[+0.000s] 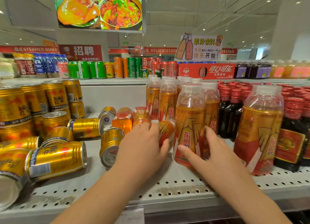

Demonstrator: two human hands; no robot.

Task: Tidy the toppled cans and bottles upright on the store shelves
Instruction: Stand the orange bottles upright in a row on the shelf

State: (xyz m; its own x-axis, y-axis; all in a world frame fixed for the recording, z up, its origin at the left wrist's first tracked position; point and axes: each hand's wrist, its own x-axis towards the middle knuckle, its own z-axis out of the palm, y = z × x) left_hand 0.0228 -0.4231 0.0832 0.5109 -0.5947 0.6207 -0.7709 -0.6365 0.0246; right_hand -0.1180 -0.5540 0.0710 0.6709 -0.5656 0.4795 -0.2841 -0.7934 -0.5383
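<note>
Left fingers (146, 125) curl over the lying bottle (166, 130), with the thumb (165, 144) against its near side, so the left hand (142, 145) grips it. The lying bottle is on its side on the shelf (167, 183), touching the base of the front bottle (189, 123). The right thumb (184, 151) presses the front bottle's label low down and the right fingers (208, 131) wrap its right side, so the right hand (214, 153) grips it. The front bottle stands upright with a white cap, at the head of a cluster of like bottles (167, 99). Just left of the left fingers, 2 more toppled bottles (123, 120) lie side by side. Further left, loose cans (85, 127), gold, lie on their sides at mixed angles; 1 near can (110, 145) tilts with its base towards the camera, and 1 large can (57, 158) lies across the shelf front. Behind them are stacked cans (55, 96), upright. To the right, 1 end bottle (261, 128) stands at the shelf edge, with dark bottles (231, 109), red-capped, in rows beside and behind it. The top shelf (114, 81) holds soda cans (134, 68), a red carton (206, 71) and a paper sign (198, 47).
</note>
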